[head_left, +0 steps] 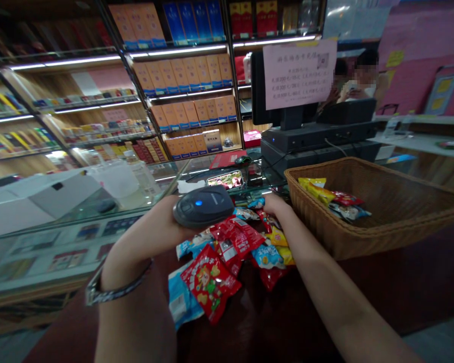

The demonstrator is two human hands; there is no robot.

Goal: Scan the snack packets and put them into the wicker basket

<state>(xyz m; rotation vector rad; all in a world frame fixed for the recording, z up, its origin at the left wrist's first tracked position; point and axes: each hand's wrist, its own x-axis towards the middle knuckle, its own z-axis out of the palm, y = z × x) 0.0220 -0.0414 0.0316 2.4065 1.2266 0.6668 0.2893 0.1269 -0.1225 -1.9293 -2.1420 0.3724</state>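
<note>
My left hand [170, 217] is closed around a dark handheld barcode scanner [206, 205] with a lit blue light on top. Just below and beyond it lies a heap of small snack packets; a red packet [212, 282] with a cartoon figure rests on a blue one [183, 297]. At the far side of the heap, my right hand [276, 204] reaches down among the packets, close to a small blue packet [256, 202]. Its fingers are blurred and mostly hidden, so I cannot tell what they grip. More blue packets [268, 256] and yellow packets [278, 236] lie beside my right forearm.
A wicker basket [325, 237] with several packets stands on the right. Behind it are a monitor [258, 91] with a paper sign and two people. A phone [225, 179] lies past the scanner. At left is a glass display counter [60, 252] with a white box [34, 201]. Stocked shelves line the back.
</note>
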